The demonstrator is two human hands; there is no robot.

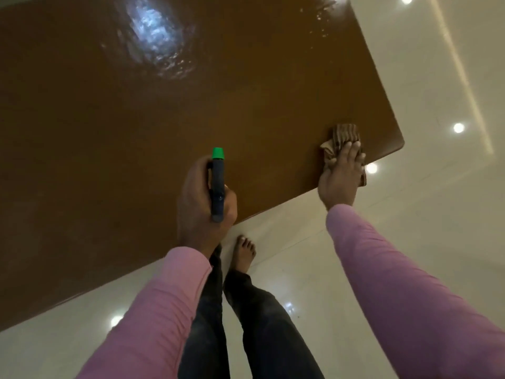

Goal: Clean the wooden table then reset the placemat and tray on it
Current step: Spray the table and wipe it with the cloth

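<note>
Tabletop (123, 138), brown and glossy, spans 9 to 1 o'clock, with a wet sheen (155, 36) at 12. Left hand (202, 198), at centre, curls round a green-tipped sprayer (217, 184). Right hand (341, 173), at 3 o'clock, presses straight fingers on a cloth (343, 136) at the tabletop's corner.

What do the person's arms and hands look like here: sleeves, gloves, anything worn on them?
Both arms wear long pink sleeves; the left sleeve and right sleeve end at the wrists in plain cuffs. The left hand and right hand are bare: no gloves, and no ring, watch or bracelet shows.
</note>
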